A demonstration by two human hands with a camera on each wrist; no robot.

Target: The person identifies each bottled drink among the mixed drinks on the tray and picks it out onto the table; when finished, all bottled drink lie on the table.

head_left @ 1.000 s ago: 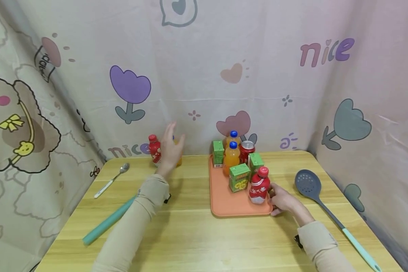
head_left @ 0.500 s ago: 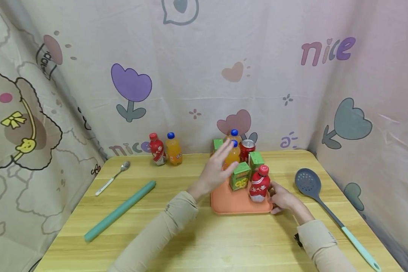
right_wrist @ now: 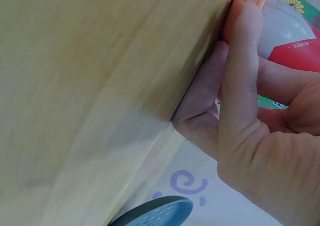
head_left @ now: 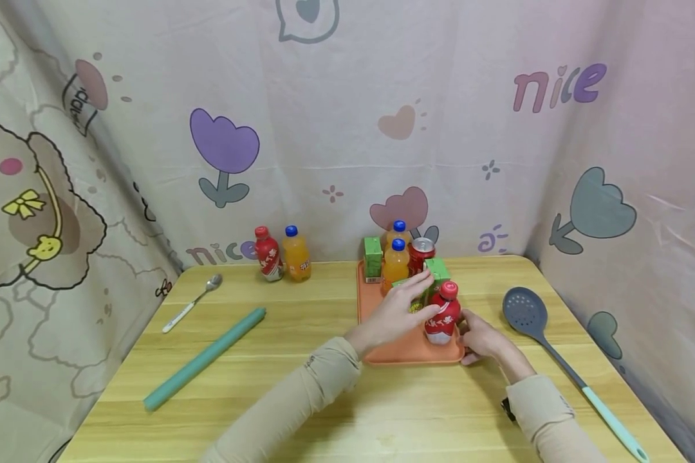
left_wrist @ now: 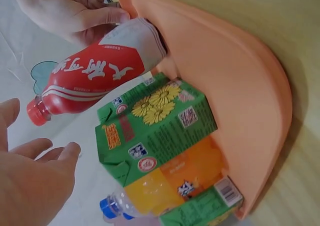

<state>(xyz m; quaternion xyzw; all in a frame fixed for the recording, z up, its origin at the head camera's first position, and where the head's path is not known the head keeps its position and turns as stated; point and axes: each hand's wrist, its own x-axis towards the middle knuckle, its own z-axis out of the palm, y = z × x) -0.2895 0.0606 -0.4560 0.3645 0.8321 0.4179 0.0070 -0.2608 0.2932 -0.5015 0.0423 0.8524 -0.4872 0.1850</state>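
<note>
My left hand (head_left: 392, 315) hovers over the orange tray (head_left: 402, 352), fingers extended, near a red plastic bottle (head_left: 442, 321). In the left wrist view a gap shows between those fingers and the bottle's red cap (left_wrist: 37, 112). My right hand (head_left: 485, 337) pinches the tray's right edge beside that bottle, its thumb (right_wrist: 242, 61) on the rim. Green drink cartons (left_wrist: 160, 123), two orange soda bottles (head_left: 395, 269) and a red can (head_left: 421, 256) also stand on the tray. My left hand partly hides the front carton in the head view.
Another red bottle (head_left: 269, 257) and an orange soda bottle (head_left: 296, 257) stand at the back left. On the table lie a spoon (head_left: 192, 303), a green rod (head_left: 205, 359) and, at right, a slotted skimmer (head_left: 525, 312). A patterned curtain (head_left: 324, 116) hangs behind.
My left hand has moved right, from the back-left bottles to above the tray by the red bottle. My right hand stays at the tray's edge. The tray looks still.
</note>
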